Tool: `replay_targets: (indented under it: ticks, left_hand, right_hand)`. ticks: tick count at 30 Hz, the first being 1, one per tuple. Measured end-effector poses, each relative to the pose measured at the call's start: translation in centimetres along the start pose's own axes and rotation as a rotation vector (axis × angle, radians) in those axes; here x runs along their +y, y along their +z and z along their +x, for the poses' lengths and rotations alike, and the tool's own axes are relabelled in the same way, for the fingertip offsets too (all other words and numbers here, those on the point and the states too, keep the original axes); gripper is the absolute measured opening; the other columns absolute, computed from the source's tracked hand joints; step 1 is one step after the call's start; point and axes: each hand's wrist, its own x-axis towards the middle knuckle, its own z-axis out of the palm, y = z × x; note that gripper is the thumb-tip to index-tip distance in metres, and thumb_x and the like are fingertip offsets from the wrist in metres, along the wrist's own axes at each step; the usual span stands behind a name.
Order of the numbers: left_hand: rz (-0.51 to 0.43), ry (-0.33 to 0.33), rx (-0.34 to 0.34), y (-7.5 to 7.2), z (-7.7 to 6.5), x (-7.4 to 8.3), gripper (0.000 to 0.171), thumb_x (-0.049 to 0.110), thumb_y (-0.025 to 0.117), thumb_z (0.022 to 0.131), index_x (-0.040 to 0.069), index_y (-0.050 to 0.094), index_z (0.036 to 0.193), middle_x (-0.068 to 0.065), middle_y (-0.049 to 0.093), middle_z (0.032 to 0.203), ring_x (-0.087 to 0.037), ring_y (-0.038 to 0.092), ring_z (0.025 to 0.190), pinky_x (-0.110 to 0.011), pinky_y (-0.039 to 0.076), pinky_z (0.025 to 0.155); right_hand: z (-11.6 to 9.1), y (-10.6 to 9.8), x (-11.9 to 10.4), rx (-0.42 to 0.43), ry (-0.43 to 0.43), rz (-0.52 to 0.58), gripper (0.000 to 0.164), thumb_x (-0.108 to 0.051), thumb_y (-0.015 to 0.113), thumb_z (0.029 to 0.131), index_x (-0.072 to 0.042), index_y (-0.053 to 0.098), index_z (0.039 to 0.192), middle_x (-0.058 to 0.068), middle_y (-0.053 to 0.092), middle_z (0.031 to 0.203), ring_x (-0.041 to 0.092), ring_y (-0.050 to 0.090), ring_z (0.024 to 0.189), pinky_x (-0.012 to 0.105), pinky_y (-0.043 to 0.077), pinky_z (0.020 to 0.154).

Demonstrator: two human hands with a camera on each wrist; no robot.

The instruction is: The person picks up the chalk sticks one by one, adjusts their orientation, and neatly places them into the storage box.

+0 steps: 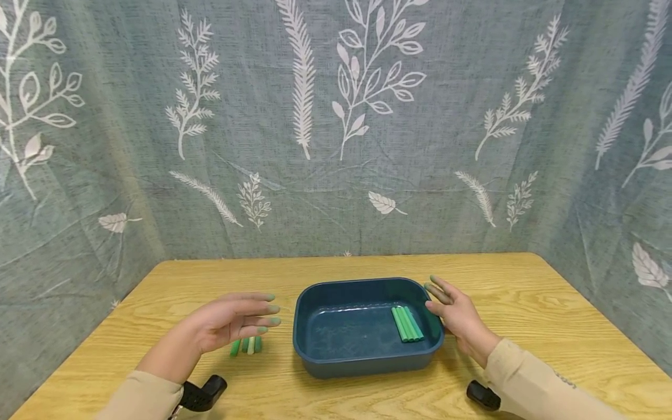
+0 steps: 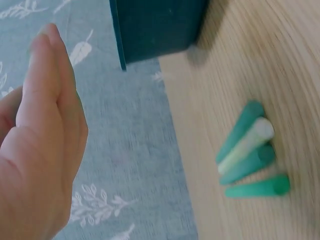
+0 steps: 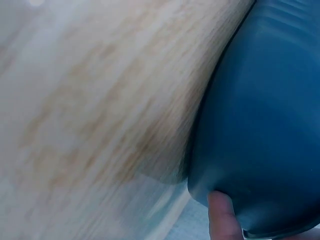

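A dark blue plastic tub (image 1: 341, 364) stands on the wooden table, its right end by my right hand (image 1: 458, 315). That hand holds the tub's rim, thumb over the edge; in the right wrist view a finger (image 3: 223, 217) lies against the outer wall. Several green chalk sticks (image 1: 406, 324) lie side by side inside, near the right end. My left hand (image 1: 226, 321) hovers left of the tub, fingers extended and holding nothing. Under it, several more chalk sticks (image 2: 245, 145), green and one pale yellow, lie on the table. The fingertips carry green dust.
The wooden table (image 1: 525, 309) reaches back to a grey-green curtain (image 1: 252, 105) printed with white leaves, which also hangs at both sides. A black wrist camera (image 1: 205, 394) sits on the left wrist, another black device (image 1: 483, 395) by the right.
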Motion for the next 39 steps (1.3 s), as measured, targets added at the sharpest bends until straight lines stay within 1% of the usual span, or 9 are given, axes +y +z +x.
replay_targets:
  ticks: [5, 9, 14, 16, 21, 27, 30, 36, 39]
  left_hand:
    - [0.019, 0.004, 0.023, -1.1, -0.6, -0.5, 0.068, 0.013, 0.045, 0.105, -0.016, 0.002, 0.148, -0.038, 0.018, 0.150, -0.030, 0.057, 0.120, -0.031, 0.051, 0.096]
    - [0.031, 0.003, 0.034, -1.8, -0.8, -0.6, 0.068, 0.013, 0.045, 0.104, -0.017, 0.001, 0.148, -0.039, 0.017, 0.150, -0.027, 0.058, 0.118, -0.029, 0.053, 0.092]
    - [0.080, 0.000, 0.046, -2.5, -1.3, -0.6, 0.068, 0.014, 0.044, 0.105, -0.019, 0.000, 0.146, -0.041, 0.017, 0.148, -0.031, 0.056, 0.120, -0.031, 0.052, 0.095]
    - [0.106, -0.004, 0.064, -2.9, -1.6, -0.7, 0.067, 0.014, 0.043, 0.105, -0.020, 0.001, 0.145, -0.041, 0.022, 0.146, -0.031, 0.058, 0.118, -0.033, 0.052, 0.095]
    - [0.147, -0.010, 0.109, -3.8, -1.9, -0.7, 0.064, 0.012, 0.043, 0.105, -0.022, 0.005, 0.144, -0.036, 0.040, 0.138, -0.021, 0.064, 0.106, -0.036, 0.053, 0.093]
    - [0.181, -0.049, 0.138, -4.7, -1.7, -1.1, 0.062, 0.010, 0.042, 0.105, -0.023, 0.007, 0.143, -0.040, 0.032, 0.141, -0.029, 0.062, 0.111, -0.038, 0.050, 0.097]
    - [0.223, -0.083, 0.193, -5.1, -1.7, -1.4, 0.060, 0.009, 0.044, 0.104, -0.023, 0.011, 0.143, -0.037, 0.041, 0.137, -0.031, 0.062, 0.109, -0.033, 0.054, 0.089]
    - [0.211, -0.140, 0.271, -5.6, -1.4, -2.1, 0.059, 0.007, 0.049, 0.102, -0.023, 0.018, 0.142, -0.022, 0.058, 0.122, -0.017, 0.066, 0.092, -0.024, 0.057, 0.074]
    - [0.220, -0.159, 0.272, -5.8, -1.2, -2.3, 0.059, 0.006, 0.049, 0.102, -0.024, 0.017, 0.141, -0.030, 0.054, 0.126, -0.020, 0.066, 0.095, -0.024, 0.057, 0.075]
  right_hand:
    - [-0.1, -0.1, -0.1, 0.013, -0.009, -0.022, 0.067, -0.002, 0.048, 0.102, -0.010, 0.012, 0.157, 0.019, 0.024, 0.156, 0.044, 0.029, 0.138, 0.049, 0.047, 0.097]
    - [-0.2, -0.3, -0.1, 0.022, -0.007, -0.042, 0.067, -0.003, 0.049, 0.102, -0.010, 0.012, 0.157, 0.019, 0.025, 0.156, 0.044, 0.032, 0.136, 0.043, 0.049, 0.089]
    - [-0.2, -0.3, -0.1, 0.019, -0.006, -0.036, 0.067, -0.003, 0.049, 0.101, -0.009, 0.012, 0.157, 0.020, 0.025, 0.156, 0.045, 0.029, 0.138, 0.053, 0.044, 0.100]
    - [-0.2, -0.2, 0.0, 0.014, -0.008, -0.031, 0.067, -0.002, 0.049, 0.101, -0.009, 0.012, 0.157, 0.020, 0.025, 0.156, 0.045, 0.025, 0.139, 0.058, 0.036, 0.106]
    - [-0.2, -0.1, 0.0, 0.012, -0.013, -0.027, 0.066, -0.001, 0.049, 0.101, -0.008, 0.013, 0.157, 0.022, 0.025, 0.155, 0.045, 0.022, 0.140, 0.059, 0.029, 0.110]
    - [-0.2, 0.0, 0.0, 0.003, -0.015, -0.019, 0.066, -0.001, 0.049, 0.101, -0.007, 0.013, 0.157, 0.022, 0.024, 0.155, 0.045, 0.020, 0.140, 0.059, 0.029, 0.110]
    - [-0.2, 0.0, 0.0, -0.007, -0.021, -0.016, 0.066, -0.001, 0.048, 0.101, -0.007, 0.013, 0.156, 0.023, 0.024, 0.155, 0.045, 0.019, 0.141, 0.060, 0.027, 0.111]
    - [-0.2, 0.1, 0.1, -0.010, -0.019, -0.018, 0.065, -0.001, 0.048, 0.101, -0.006, 0.014, 0.156, 0.023, 0.024, 0.155, 0.045, 0.019, 0.141, 0.059, 0.026, 0.111]
    - [-0.3, 0.2, 0.1, -0.007, -0.017, -0.020, 0.065, -0.001, 0.048, 0.101, -0.007, 0.014, 0.156, 0.023, 0.024, 0.155, 0.045, 0.019, 0.141, 0.059, 0.027, 0.111]
